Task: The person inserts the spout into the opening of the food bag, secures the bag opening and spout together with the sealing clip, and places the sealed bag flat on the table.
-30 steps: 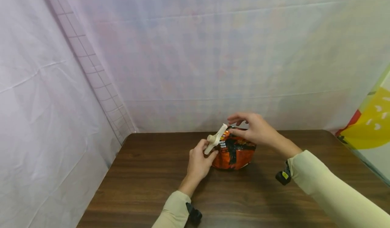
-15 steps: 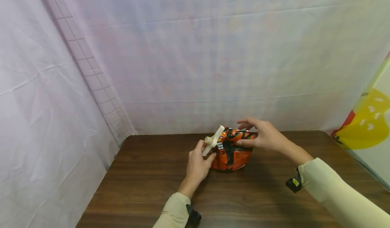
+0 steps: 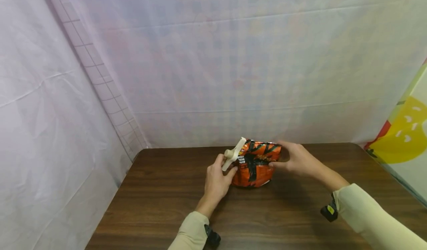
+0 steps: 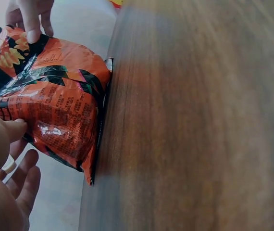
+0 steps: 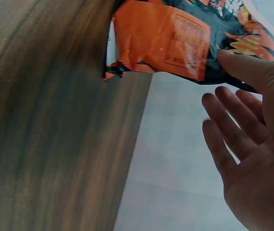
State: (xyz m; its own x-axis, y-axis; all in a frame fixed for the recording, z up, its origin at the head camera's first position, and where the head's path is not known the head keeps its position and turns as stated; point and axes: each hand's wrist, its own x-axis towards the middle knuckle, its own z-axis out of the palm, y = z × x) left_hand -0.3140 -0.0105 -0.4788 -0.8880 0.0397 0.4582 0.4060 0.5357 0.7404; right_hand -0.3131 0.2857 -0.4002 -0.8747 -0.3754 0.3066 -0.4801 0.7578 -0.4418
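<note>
An orange and black snack bag [image 3: 257, 168] stands on the brown table, its printing and shiny folds facing me. Along its upper left side slants a cream plastic bag clip [image 3: 237, 150] with a round cap-like knob. My left hand [image 3: 216, 177] pinches the bag's left side by the clip's lower end, thumb in front. In the left wrist view that thumb [image 4: 14, 129] presses the printed film. At the bag's right edge my right hand [image 3: 301, 160] grips with the thumb in front and fingers behind. The right wrist view shows its thumb [image 5: 245, 67] on the dark band.
The wood-grain table [image 3: 160, 205] ends at a back edge just behind the bag. A pale curtain [image 3: 213, 75] hangs beyond it, another white cloth [image 3: 50, 131] at the left. A yellow and red printed panel [image 3: 400, 142] stands at the right.
My right hand has slid right and down from the bag's top to its right edge. The bag's top right has come up and spread wider. The left hand has hardly moved.
</note>
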